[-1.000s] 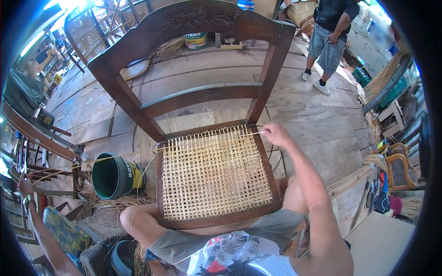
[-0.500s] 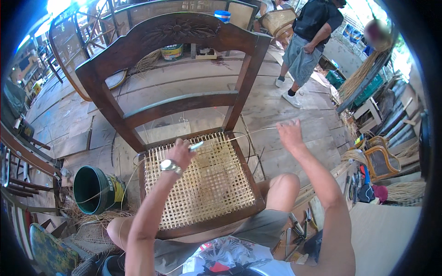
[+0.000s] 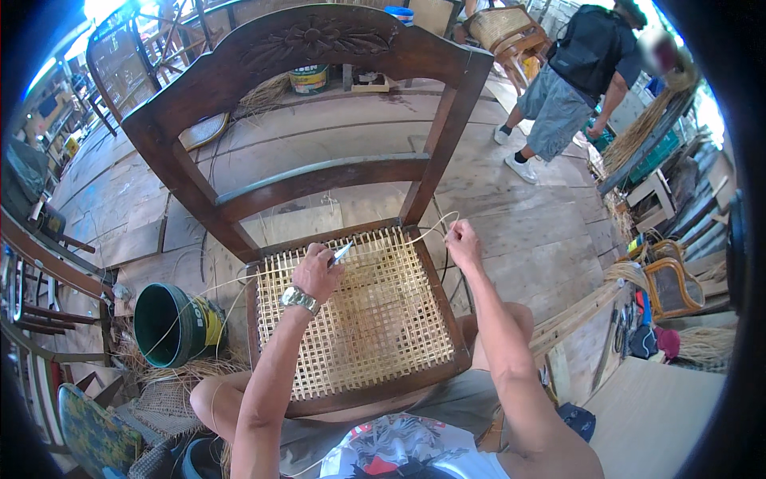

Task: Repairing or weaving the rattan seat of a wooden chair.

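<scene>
A dark wooden chair (image 3: 311, 188) with a carved back stands before me, its seat woven with cane (image 3: 363, 319) in an open lattice. My left hand (image 3: 315, 275) rests over the far left part of the seat, closed around a small pale pointed tool (image 3: 341, 254) whose tip sticks out to the right; its handle is hidden. Beyond the seat's right edge, my right hand (image 3: 463, 243) pinches a thin cane strand (image 3: 435, 227), which bends in a loop back to the seat's far right corner. Another strand (image 3: 219, 287) runs out from the seat's left side.
A green bucket (image 3: 163, 327) stands left of the chair, among cane scraps. At the far right a person with a black backpack (image 3: 586, 52) walks. Tools (image 3: 618, 319) and a rattan frame (image 3: 674, 275) lie at right. A pale board (image 3: 658, 415) is at lower right.
My right hand has come left and nearer the seat, and its strand now bends in a loop. The left hand stays over the weave with the tool. The person behind has stepped right.
</scene>
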`<state>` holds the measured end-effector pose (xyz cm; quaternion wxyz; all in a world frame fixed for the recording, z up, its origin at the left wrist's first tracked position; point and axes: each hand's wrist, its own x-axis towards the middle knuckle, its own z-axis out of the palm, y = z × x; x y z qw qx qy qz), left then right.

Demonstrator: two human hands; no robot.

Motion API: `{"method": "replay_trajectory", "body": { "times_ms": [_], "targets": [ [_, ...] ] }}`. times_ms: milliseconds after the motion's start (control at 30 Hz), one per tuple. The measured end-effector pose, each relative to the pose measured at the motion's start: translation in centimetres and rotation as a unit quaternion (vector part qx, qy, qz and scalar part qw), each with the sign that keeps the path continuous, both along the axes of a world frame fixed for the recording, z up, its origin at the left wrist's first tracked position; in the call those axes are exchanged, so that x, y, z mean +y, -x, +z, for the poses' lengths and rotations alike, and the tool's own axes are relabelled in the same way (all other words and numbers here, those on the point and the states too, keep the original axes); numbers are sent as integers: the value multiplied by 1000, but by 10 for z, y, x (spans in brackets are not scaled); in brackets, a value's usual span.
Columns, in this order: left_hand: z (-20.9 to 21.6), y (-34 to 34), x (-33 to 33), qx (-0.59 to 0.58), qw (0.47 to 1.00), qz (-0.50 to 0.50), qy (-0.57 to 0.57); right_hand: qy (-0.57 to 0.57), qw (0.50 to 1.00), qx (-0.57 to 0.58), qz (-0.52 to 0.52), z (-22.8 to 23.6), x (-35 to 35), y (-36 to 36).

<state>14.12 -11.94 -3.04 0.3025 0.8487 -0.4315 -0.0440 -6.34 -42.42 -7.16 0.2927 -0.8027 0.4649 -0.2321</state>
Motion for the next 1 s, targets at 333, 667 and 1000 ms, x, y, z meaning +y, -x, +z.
{"method": "replay_trajectory", "body": {
  "times_ms": [333,667,1000],
  "targets": [
    [-11,-4,-9,19,998,51,15,-56,986,-138,80,3,45,-29],
    [-17,-20,-7,52,995,46,70,87,986,-117,86,9,65,-35],
    [-10,-16,-9,58,996,58,39,-29,988,-76,130,11,47,-26]
  ]
}}
